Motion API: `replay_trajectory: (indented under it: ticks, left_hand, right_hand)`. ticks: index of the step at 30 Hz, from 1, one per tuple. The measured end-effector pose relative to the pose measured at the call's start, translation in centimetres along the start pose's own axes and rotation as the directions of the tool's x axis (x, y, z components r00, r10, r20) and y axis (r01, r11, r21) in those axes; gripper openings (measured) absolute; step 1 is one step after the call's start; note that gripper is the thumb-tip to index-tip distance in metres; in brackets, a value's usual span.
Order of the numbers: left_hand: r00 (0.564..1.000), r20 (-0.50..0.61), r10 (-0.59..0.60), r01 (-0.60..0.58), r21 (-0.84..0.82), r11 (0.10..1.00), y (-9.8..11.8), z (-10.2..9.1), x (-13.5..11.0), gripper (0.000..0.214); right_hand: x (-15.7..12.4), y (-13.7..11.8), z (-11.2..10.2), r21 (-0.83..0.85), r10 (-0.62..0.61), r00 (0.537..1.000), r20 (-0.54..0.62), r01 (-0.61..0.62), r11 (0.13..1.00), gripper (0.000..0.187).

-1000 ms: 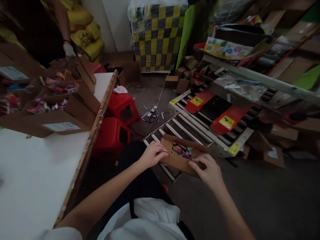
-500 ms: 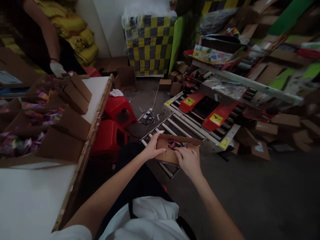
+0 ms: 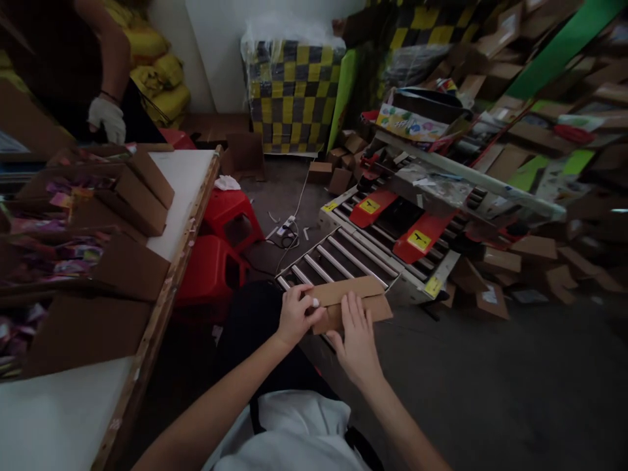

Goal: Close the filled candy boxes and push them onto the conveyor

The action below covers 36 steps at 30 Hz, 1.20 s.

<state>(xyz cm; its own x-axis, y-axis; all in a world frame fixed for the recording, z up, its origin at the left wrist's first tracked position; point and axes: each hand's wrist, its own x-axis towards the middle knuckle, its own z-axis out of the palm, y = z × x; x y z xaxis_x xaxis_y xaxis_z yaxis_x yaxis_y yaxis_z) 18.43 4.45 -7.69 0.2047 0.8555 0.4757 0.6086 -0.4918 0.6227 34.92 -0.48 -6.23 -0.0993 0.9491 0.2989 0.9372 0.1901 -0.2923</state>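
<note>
A small cardboard box [image 3: 366, 289] rests at the near end of the roller conveyor, its long top flaps folded over so its contents are hidden. My left hand [image 3: 296, 317] grips the box's left end, thumb on the near side and fingers bent over the far flap. Something small and white shows at one fingertip. Flat on the flaps near the middle lies my right hand [image 3: 357, 337], its fingers stretched out and the thumb apart at the near edge.
Open cartons [image 3: 78, 252] of small wrapped packets stand on the white table [image 3: 63, 418] at left, where a co-worker's gloved hand [image 3: 108, 119] shows. Red stools [image 3: 209, 269] sit beside it. A red-and-black machine [image 3: 392, 219] spans the roller conveyor [image 3: 338, 252]. Cardboard boxes [image 3: 490, 297] pile at right.
The box was open with small packets visible and my right fingers inside it. Now its flaps are down and my right hand lies on top. The co-worker's gloved hand has lifted off the cartons.
</note>
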Motion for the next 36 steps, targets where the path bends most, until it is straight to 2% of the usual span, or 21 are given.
replay_trajectory:
  ticks: [3, 5, 7, 10, 13, 17, 19, 20, 22, 23, 24, 25, 27, 29, 31, 32, 33, 34, 35, 36]
  left_hand:
    - [0.990, -0.054, -0.134, 0.133, -0.018, 0.991, 1.5, 1.0, -0.2, 0.016]
    - [0.965, -0.074, -0.253, 0.247, -0.086, 0.965, 2.5, 1.6, -0.3, 0.021]
    - [0.941, -0.042, -0.337, 0.321, -0.209, 0.924, 3.0, 1.8, -0.4, 0.026]
    - [0.924, 0.068, -0.375, 0.369, -0.410, 0.834, 2.9, 1.5, -1.0, 0.027]
    - [0.889, 0.168, -0.427, 0.451, -0.494, 0.744, 2.5, 0.8, -2.3, 0.023]
    - [0.825, 0.254, -0.506, 0.560, -0.488, 0.669, 2.3, -0.9, -3.7, 0.018]
    - [0.811, 0.229, -0.538, 0.576, -0.474, 0.666, 1.9, -2.3, -4.1, 0.017]
    - [0.808, 0.189, -0.558, 0.574, -0.464, 0.675, 1.6, -3.2, -4.4, 0.017]
    - [0.791, 0.026, -0.611, 0.564, -0.417, 0.713, 0.9, -5.5, -5.2, 0.018]
    - [0.765, -0.093, -0.637, 0.565, -0.379, 0.733, 0.5, -6.8, -6.0, 0.018]
    - [0.719, -0.225, -0.657, 0.577, -0.334, 0.746, 0.2, -8.2, -7.0, 0.018]
    - [0.653, -0.359, -0.667, 0.601, -0.290, 0.745, -0.2, -9.8, -8.1, 0.017]
    - [0.478, -0.603, -0.639, 0.673, -0.216, 0.708, -1.2, -13.5, -10.9, 0.016]
    - [0.277, -0.797, -0.536, 0.747, -0.172, 0.642, -2.8, -18.3, -13.5, 0.013]
    - [0.043, -0.921, -0.387, 0.790, -0.206, 0.578, -4.8, -24.2, -15.2, 0.008]
    - [-0.123, -0.944, -0.306, 0.780, -0.283, 0.558, -6.0, -27.3, -15.7, 0.007]
    - [-0.297, -0.918, -0.265, 0.742, -0.396, 0.540, -7.1, -30.4, -15.9, 0.011]
    - [-0.364, -0.889, -0.278, 0.721, -0.458, 0.520, -8.3, -33.3, -15.8, 0.017]
    - [-0.386, -0.867, -0.315, 0.706, -0.498, 0.503, -9.4, -35.8, -15.6, 0.021]
    - [-0.389, -0.837, -0.384, 0.688, -0.541, 0.484, -10.5, -37.9, -15.2, 0.022]
  right_hand:
    - [-0.3, -0.7, 0.2, 0.056, 0.018, 0.999, 0.037, -0.020, 0.998, 0.077]
    - [0.1, -0.4, 0.0, 0.047, -0.021, 0.996, 0.087, 0.017, 0.999, 0.082]
    - [0.7, 0.3, -0.2, 0.022, -0.079, 0.985, 0.155, 0.077, 0.997, 0.092]
    - [2.4, 1.9, -0.2, -0.032, -0.108, 0.972, 0.210, 0.117, 0.993, 0.100]
    - [6.6, 5.8, -0.6, -0.086, -0.067, 0.972, 0.225, 0.088, 0.992, 0.093]
    - [14.9, 13.3, -2.5, -0.129, 0.117, 0.959, 0.257, -0.086, 0.988, 0.079]
    - [18.1, 15.8, -2.7, -0.117, 0.166, 0.965, 0.203, -0.144, 0.983, 0.071]
    - [19.0, 16.4, -2.4, -0.124, 0.191, 0.977, 0.093, -0.179, 0.976, 0.066]
    - [19.2, 15.6, -0.8, -0.069, 0.184, 0.975, -0.123, -0.193, 0.979, 0.066]
    - [18.4, 14.3, 0.4, -0.024, 0.175, 0.964, -0.202, -0.183, 0.983, 0.067]
    - [17.2, 12.6, 1.8, 0.027, 0.161, 0.958, -0.238, -0.159, 0.987, 0.069]
    - [15.6, 10.4, 3.3, 0.077, 0.138, 0.965, -0.225, -0.124, 0.989, 0.070]
    - [12.0, 5.0, 6.4, 0.180, 0.070, 0.990, -0.123, -0.047, 0.983, 0.066]
    - [8.7, -1.0, 8.8, 0.340, -0.053, 0.998, 0.021, 0.042, 0.939, 0.057]
    - [6.5, -6.9, 9.9, 0.548, -0.193, 0.972, 0.131, 0.091, 0.831, 0.046]
    - [5.8, -9.6, 9.9, 0.643, -0.262, 0.950, 0.170, 0.095, 0.760, 0.042]
    - [5.5, -12.2, 9.5, 0.723, -0.334, 0.920, 0.203, 0.089, 0.686, 0.040]
    - [5.4, -14.6, 8.9, 0.785, -0.405, 0.885, 0.229, 0.078, 0.614, 0.039]
    - [5.5, -16.8, 8.2, 0.832, -0.469, 0.849, 0.245, 0.064, 0.550, 0.040]
    - [5.7, -18.8, 7.4, 0.870, -0.528, 0.811, 0.252, 0.050, 0.491, 0.041]
